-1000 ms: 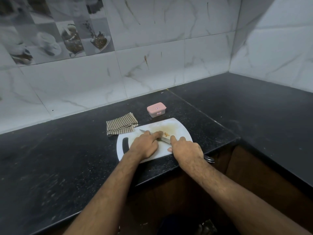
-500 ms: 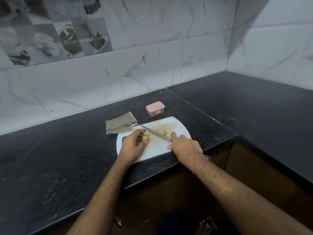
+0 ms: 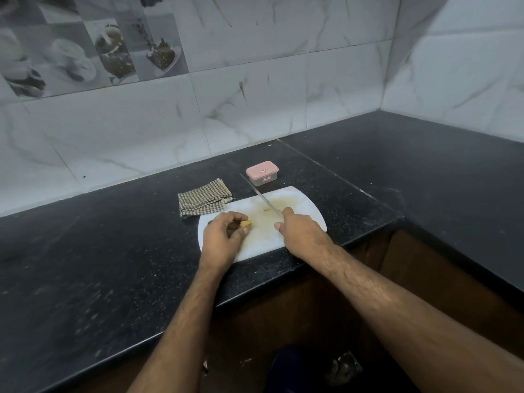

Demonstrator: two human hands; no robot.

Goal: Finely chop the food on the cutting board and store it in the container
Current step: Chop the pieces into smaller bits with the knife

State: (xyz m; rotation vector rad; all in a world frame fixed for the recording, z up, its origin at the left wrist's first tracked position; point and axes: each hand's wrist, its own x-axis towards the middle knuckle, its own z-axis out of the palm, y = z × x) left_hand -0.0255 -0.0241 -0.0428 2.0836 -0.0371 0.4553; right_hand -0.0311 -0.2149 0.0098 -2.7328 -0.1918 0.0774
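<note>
left hand [image 3: 222, 236] pinches the yellow food piece [image 3: 246, 223] at its fingertips, likely steadying it for a cut. right hand [image 3: 300, 232] is wrapped round the knife [image 3: 259, 195], blade angled up and away over the cutting board [image 3: 309, 207]. the pink-lidded container [image 3: 262, 173], lid on, sits just beyond the board.

A home kitchen: black granite counter [image 3: 113, 265], marble-look wall tiles [image 3: 255, 103], cutting board [image 3: 263, 239].

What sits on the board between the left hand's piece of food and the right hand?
Head view: only stained cutting board lies between the food pinched by the left hand and the right hand.
</note>
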